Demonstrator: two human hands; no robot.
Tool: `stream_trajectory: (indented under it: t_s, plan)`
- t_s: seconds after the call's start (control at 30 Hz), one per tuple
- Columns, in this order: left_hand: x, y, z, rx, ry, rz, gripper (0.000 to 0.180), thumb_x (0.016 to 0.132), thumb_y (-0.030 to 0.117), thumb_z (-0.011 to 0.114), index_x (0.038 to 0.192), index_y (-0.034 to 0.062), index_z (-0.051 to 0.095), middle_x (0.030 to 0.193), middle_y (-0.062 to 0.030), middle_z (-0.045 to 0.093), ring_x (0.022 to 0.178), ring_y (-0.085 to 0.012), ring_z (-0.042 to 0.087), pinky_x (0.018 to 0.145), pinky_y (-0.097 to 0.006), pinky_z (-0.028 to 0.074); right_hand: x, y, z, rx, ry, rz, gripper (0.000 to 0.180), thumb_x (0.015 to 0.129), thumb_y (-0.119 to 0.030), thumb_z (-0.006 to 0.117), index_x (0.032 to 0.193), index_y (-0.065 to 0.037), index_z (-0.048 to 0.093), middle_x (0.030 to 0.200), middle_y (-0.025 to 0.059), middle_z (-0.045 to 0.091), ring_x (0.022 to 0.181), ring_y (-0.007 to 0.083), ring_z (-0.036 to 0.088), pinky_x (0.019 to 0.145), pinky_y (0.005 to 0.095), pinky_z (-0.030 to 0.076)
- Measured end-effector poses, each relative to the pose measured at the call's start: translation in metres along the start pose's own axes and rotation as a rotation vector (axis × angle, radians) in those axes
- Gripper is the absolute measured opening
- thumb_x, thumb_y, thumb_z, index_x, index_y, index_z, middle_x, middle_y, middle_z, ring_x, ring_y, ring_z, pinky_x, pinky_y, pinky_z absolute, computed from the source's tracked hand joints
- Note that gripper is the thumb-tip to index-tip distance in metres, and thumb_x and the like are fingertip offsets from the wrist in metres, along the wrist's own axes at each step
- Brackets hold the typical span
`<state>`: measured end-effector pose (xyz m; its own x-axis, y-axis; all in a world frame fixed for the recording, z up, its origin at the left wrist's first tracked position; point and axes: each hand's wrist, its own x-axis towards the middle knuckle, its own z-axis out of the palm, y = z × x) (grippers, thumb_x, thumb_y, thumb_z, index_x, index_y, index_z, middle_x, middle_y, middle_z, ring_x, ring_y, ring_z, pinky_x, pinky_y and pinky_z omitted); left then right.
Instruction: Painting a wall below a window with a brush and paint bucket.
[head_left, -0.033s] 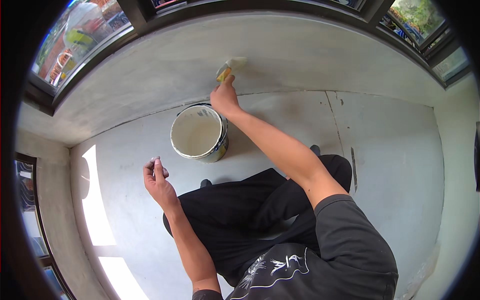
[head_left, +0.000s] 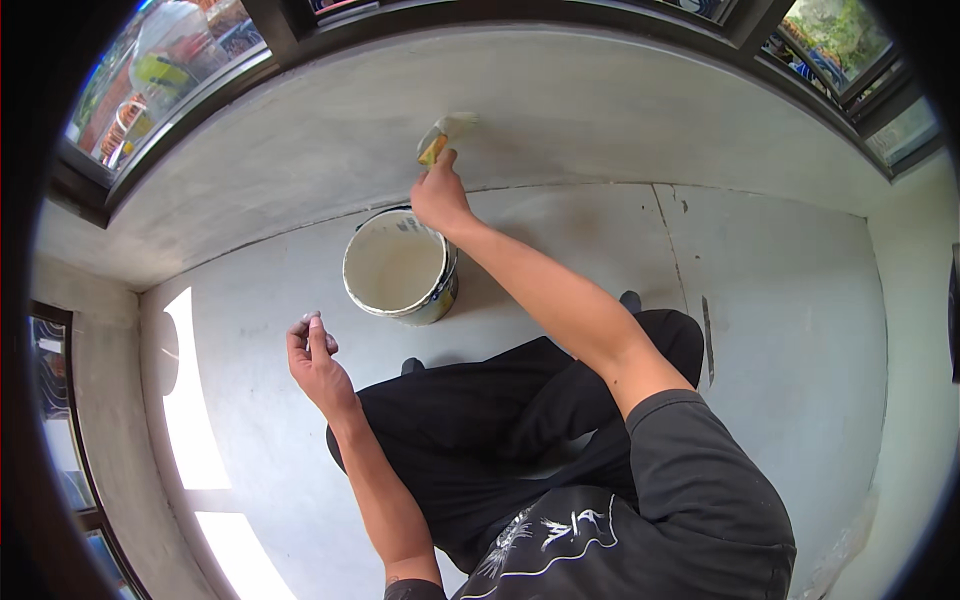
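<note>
Knees folded on the floor, near side of the bucket (head_left: pixel 400 265). My left hand (head_left: pixel 315 360) hangs left of the bucket, fingers loosely curled, pinching something small I cannot make out. Bucket open, pale paint inside. Beyond it, my right hand (head_left: pixel 438 195) grips the brush (head_left: pixel 445 135), bristles on the low grey wall (head_left: pixel 600 110). Judgement: keep strokes even and light pressure to avoid drips.

Dark-framed windows (head_left: pixel 190 70) curve above a grey concrete wall (head_left: pixel 620 110) and floor (head_left: pixel 790 330).
</note>
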<state>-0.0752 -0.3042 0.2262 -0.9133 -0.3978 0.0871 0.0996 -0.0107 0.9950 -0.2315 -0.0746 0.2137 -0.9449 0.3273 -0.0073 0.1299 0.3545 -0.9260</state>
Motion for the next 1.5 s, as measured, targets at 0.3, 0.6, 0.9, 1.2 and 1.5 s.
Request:
stream_trajectory:
  t_s: [0.3, 0.6, 0.9, 1.2, 1.5]
  plan:
    - [0.003, 0.002, -0.014, 0.088, -0.023, -0.035, 0.017, 0.101, 0.02, 0.063, 0.108, 0.0049, 0.066, 0.087, 0.0028, 0.056, 0.075, -0.0063, 0.048, 0.069, -0.022, 0.039, -0.022, 0.04, -0.065, -0.112, -0.025, -0.064, 0.029, 0.099, -0.019, 0.057, 0.123, -0.005, 0.047, 0.092, 0.0266, 0.069, 0.093, 0.0479, 0.066, 0.082, 0.0537, 0.048]
    - [0.043, 0.034, -0.002, 0.89, -0.557, 0.019, 0.047, 0.101, 0.033, 0.063, 0.131, -0.0025, 0.056, 0.128, -0.0203, 0.061, 0.12, -0.0362, 0.061, 0.099, -0.044, 0.049, -0.012, 0.163, -0.202, 0.123, 0.533, 0.379, 0.03, 0.099, -0.016, 0.056, 0.124, -0.002, 0.045, 0.113, 0.0266, 0.065, 0.1, 0.0392, 0.066, 0.088, 0.0465, 0.05]
    - [0.089, -0.03, 0.004, 0.428, -0.567, -0.449, 0.037, 0.099, 0.021, 0.065, 0.121, -0.0069, 0.054, 0.104, -0.016, 0.066, 0.086, -0.0225, 0.071, 0.074, -0.036, 0.062, 0.007, -0.017, -0.018, 0.257, 0.198, 0.171, 0.053, 0.095, -0.005, 0.045, 0.137, 0.007, 0.014, 0.121, 0.0445, 0.053, 0.113, 0.0539, 0.059, 0.097, 0.0522, 0.048]
    - [0.105, -0.039, -0.032, 0.447, -0.462, -0.539, 0.036, 0.097, 0.018, 0.065, 0.122, -0.0046, 0.051, 0.107, -0.016, 0.065, 0.08, -0.0245, 0.069, 0.075, -0.039, 0.063, -0.017, -0.103, 0.075, 0.19, -0.236, -0.076, 0.038, 0.097, -0.017, 0.057, 0.126, 0.001, 0.039, 0.108, 0.0292, 0.066, 0.098, 0.0434, 0.066, 0.089, 0.0489, 0.05]
    - [0.101, -0.039, -0.082, 0.558, -0.23, -0.501, 0.035, 0.097, 0.019, 0.06, 0.123, -0.003, 0.051, 0.11, -0.0181, 0.065, 0.083, -0.0265, 0.069, 0.073, -0.041, 0.062, 0.013, 0.142, -0.097, -0.057, 0.146, 0.231, 0.033, 0.094, -0.024, 0.064, 0.121, -0.009, 0.054, 0.102, 0.0204, 0.07, 0.095, 0.0359, 0.069, 0.083, 0.0453, 0.052]
